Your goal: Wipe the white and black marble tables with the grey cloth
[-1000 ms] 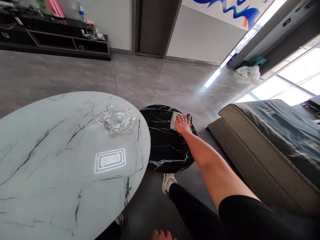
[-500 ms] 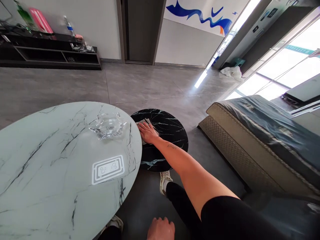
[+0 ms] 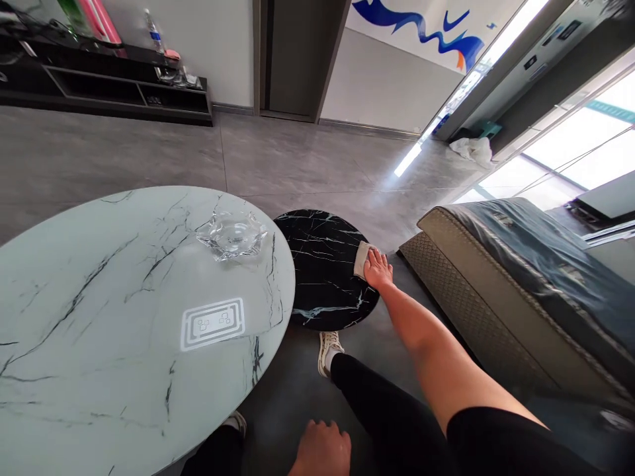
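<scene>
A folded beige cloth (image 3: 364, 260) lies at the right edge of the round black marbled table (image 3: 322, 258). My right hand (image 3: 378, 269) presses down over it, fingers bent across the cloth and partly past the table's rim. Low in the view, my left hand (image 3: 325, 449) hangs in front of my body with its knuckles up and fingers curled in; nothing shows in it. The larger white marbled table (image 3: 124, 284) overlaps the black one on the left. On it stands a clear star-shaped glass dish (image 3: 232, 236).
A plastic-wrapped, beige-sided piece of furniture (image 3: 476, 284) stands on the right. A low black TV stand (image 3: 124, 89) with bottles runs along the far wall, left of a dark door (image 3: 292, 59). My shoe (image 3: 329, 352) is beside the black table.
My right hand has slid the cloth from the left side of the black table to its right edge. My left hand stays low, almost in place. The view has shifted slightly.
</scene>
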The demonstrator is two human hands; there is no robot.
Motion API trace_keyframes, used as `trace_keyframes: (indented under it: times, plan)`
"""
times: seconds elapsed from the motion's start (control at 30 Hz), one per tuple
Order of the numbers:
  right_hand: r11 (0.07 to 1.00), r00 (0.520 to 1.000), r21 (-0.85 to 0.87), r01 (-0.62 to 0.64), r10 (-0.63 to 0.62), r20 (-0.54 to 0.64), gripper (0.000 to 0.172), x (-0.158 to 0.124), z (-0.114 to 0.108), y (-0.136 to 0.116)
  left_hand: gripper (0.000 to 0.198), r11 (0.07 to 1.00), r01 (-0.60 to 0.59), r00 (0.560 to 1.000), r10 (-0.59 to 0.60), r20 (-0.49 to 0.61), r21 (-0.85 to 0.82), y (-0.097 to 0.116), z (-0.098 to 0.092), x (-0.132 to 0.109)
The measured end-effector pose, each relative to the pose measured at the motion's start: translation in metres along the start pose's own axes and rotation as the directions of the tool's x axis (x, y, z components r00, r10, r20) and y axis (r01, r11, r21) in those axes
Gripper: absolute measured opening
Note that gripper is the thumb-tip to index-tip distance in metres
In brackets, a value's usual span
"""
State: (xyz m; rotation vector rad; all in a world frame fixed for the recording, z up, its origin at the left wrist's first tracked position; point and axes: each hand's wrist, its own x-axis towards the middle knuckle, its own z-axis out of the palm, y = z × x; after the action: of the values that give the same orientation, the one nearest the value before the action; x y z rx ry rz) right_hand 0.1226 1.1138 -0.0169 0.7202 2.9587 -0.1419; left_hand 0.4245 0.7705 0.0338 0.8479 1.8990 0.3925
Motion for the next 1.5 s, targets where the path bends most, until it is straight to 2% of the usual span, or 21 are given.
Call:
trace_keyframes:
  times: [0.07,0.17,0.27,0.33,0.43,0.57,0.63,0.73,0.93,1.07,1.17,1.3,1.4,1.43,1.5]
  plan:
    - [0.999,0.999,-0.001,-0.046,0.046,0.001,0.07,-0.01,0.002,0.004,0.047,1.0,-0.018,1.0,0.018,0.004,0.014,0.003,-0.003,-0.006]
    - [0.998,0.999,-0.015,-0.053,0.053,0.0,0.071,-0.03,0.005,-0.007,0.048,0.999,-0.033,0.999,0.033,0.002,0.027,0.008,-0.007,-0.014]
    - [0.999,1.0,-0.043,0.024,-0.024,0.004,0.071,-0.058,0.006,-0.027,0.048,0.997,-0.052,0.999,0.052,-0.004,0.05,0.011,-0.007,-0.015]
    - [0.99,0.992,-0.065,0.128,-0.127,0.013,0.07,-0.083,0.009,-0.047,0.053,0.995,-0.059,0.998,0.059,0.0,0.084,0.012,-0.003,-0.011]
    - [0.944,0.946,-0.058,0.323,-0.322,0.036,0.07,-0.123,0.019,-0.089,0.06,0.986,-0.053,0.998,0.045,0.054,0.157,0.013,0.004,0.0]
    - [0.853,0.853,-0.004,0.522,-0.522,0.006,0.069,-0.167,0.032,-0.146,0.053,0.977,-0.081,0.996,0.085,-0.01,0.198,0.007,0.017,0.014]
    - [0.826,0.826,0.021,0.564,-0.564,0.0,0.069,-0.18,0.034,-0.163,0.051,0.972,-0.092,0.993,0.105,-0.047,0.215,0.003,0.023,0.018]
    - [0.805,0.805,0.042,0.592,-0.593,0.015,0.069,-0.191,0.031,-0.171,0.049,0.969,-0.089,0.994,0.1,-0.039,0.231,-0.001,0.026,0.022]
    - [0.731,0.731,0.055,0.681,-0.682,0.023,0.069,-0.201,0.026,-0.171,0.045,0.963,-0.119,0.993,0.118,0.017,0.242,0.006,0.018,0.022]
    - [0.658,0.658,0.046,0.751,-0.753,0.029,0.07,-0.205,0.025,-0.163,0.05,0.966,-0.109,0.994,0.103,0.038,0.236,0.006,0.009,0.02]
    - [0.594,0.593,0.039,0.804,-0.805,0.034,0.068,-0.207,0.023,-0.148,0.054,0.973,-0.076,0.996,0.064,0.066,0.217,0.006,0.002,0.018]
    - [0.512,0.51,0.045,0.858,-0.859,0.041,0.069,-0.205,0.023,-0.114,0.061,0.972,-0.041,0.993,0.014,0.118,0.232,0.01,-0.003,0.016]
    - [0.466,0.464,0.04,0.884,-0.884,0.055,0.072,-0.196,0.023,-0.074,0.068,0.968,-0.05,0.99,0.015,0.139,0.248,0.011,-0.002,0.017]
    - [0.468,0.466,0.036,0.883,-0.883,0.06,0.072,-0.192,0.023,-0.058,0.068,0.968,-0.054,0.99,0.02,0.142,0.244,0.01,-0.002,0.017]
    - [0.511,0.509,0.02,0.86,-0.859,0.062,0.072,-0.18,0.023,-0.024,0.069,0.978,-0.05,0.991,0.023,0.135,0.202,0.007,0.0,0.015]
